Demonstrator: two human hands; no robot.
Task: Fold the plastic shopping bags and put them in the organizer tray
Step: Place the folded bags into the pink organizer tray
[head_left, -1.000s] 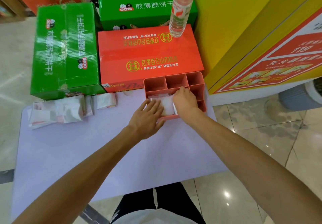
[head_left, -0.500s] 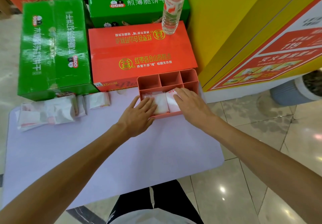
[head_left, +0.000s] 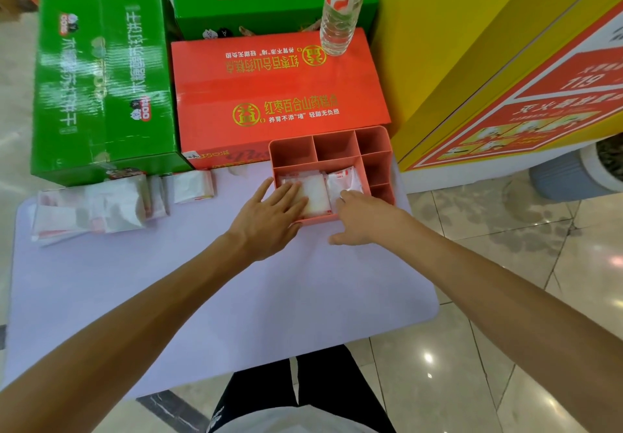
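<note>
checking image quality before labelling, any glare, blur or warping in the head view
Head view: bright glare spots on the glossy floor tiles; wide-angle warping bends the table edges and stretches both forearms; the loose bags at left look soft and washed out; organizer tray stays sharp.

A clear water bottle (head_left: 340, 11) stands on an orange carton (head_left: 276, 95), flanked by green cartons (head_left: 101, 78).

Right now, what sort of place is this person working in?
Probably a shop or mall floor, at a small stall table. Sealed retail cartons of snacks, green and orange, are stacked behind it, a yellow promotional stand with a printed poster stands beside it, and the floor is polished tile.
</note>
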